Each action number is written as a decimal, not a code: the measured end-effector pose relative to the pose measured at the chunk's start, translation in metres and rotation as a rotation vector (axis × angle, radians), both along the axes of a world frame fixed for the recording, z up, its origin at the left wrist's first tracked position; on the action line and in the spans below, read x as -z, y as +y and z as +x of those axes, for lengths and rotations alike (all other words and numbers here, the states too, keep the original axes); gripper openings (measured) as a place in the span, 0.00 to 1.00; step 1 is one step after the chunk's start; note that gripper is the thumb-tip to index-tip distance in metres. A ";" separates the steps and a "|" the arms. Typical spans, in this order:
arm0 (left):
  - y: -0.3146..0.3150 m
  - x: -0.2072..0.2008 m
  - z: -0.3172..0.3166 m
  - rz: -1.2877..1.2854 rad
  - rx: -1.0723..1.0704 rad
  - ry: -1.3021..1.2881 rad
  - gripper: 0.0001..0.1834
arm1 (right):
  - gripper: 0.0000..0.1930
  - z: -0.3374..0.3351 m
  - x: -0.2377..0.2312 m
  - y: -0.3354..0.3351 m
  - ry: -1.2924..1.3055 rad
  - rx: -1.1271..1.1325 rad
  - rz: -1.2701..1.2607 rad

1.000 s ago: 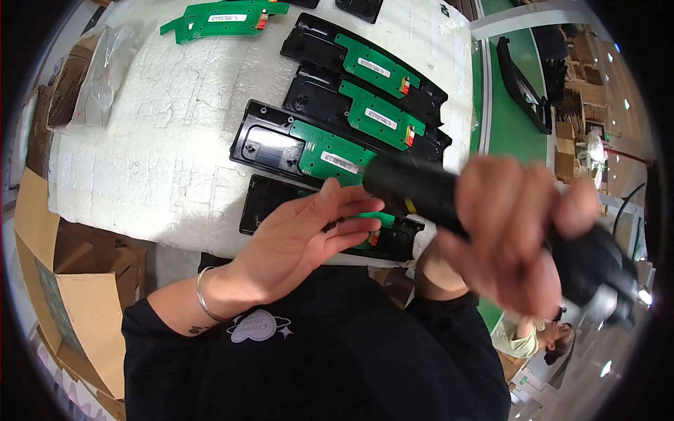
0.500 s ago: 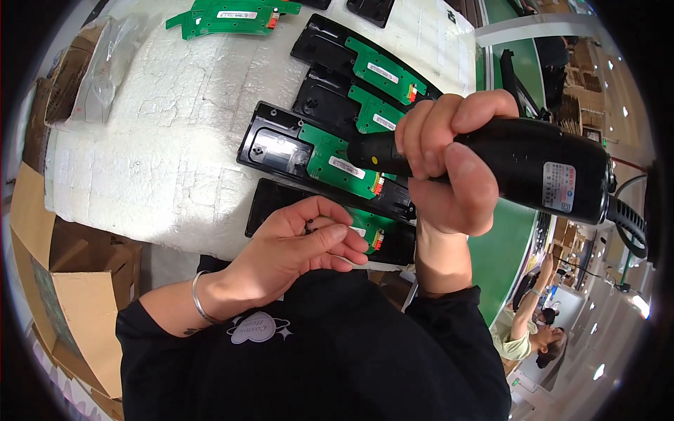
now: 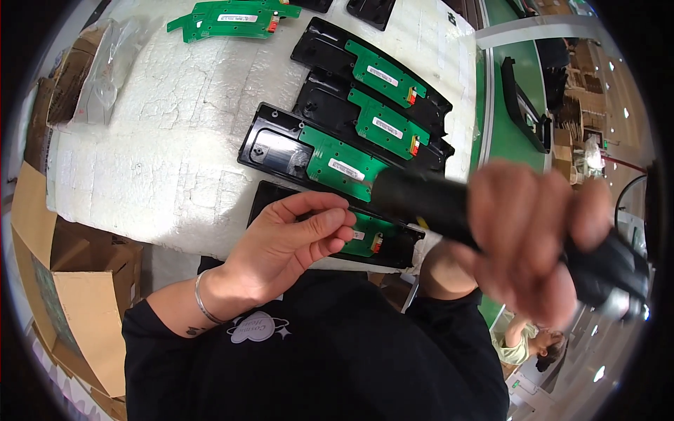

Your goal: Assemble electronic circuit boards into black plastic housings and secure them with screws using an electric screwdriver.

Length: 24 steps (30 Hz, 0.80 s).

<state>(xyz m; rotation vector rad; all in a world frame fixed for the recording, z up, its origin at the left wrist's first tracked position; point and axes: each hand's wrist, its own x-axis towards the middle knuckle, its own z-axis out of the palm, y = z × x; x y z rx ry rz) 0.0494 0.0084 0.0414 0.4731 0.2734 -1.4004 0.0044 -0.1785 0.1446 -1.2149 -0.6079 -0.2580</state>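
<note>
My right hand (image 3: pixel 530 238), smeared by motion, is wrapped round a black electric screwdriver (image 3: pixel 425 203) that points left. Its nose is above the right part of a green circuit board (image 3: pixel 330 158), which lies in a long black plastic casing (image 3: pixel 274 151). My left hand (image 3: pixel 281 235) is pinched closed just below and left of that nose; a small dark screw (image 3: pixel 350 208) seems to show at its fingertips, mostly hidden. Under my left hand lies another black casing (image 3: pixel 265 196) with its board (image 3: pixel 359 235), partly covered.
Two more casings with boards (image 3: pixel 382 74) (image 3: pixel 386 126) lie farther back on the white foam block (image 3: pixel 161 140). Loose green boards (image 3: pixel 232 19) are at the far left. Cardboard boxes (image 3: pixel 95 302) stand left; a green table (image 3: pixel 505 105) with a black frame (image 3: pixel 523 112) is right, another person (image 3: pixel 526 340) beyond.
My right hand and the screwdriver have swung right and toward me, off the board's left part. My left fingers have closed from a looser curl into a pinch. Casings stay put.
</note>
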 end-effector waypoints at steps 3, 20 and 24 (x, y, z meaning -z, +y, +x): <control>-0.005 0.004 0.000 -0.062 -0.027 0.042 0.09 | 0.14 -0.023 -0.016 0.022 -0.088 0.375 0.087; -0.018 -0.011 -0.005 -0.045 0.113 0.068 0.22 | 0.17 0.012 0.031 0.018 0.115 0.757 -0.112; -0.008 -0.001 0.001 -0.072 0.234 -0.114 0.19 | 0.16 0.021 0.039 0.017 0.234 0.817 -0.063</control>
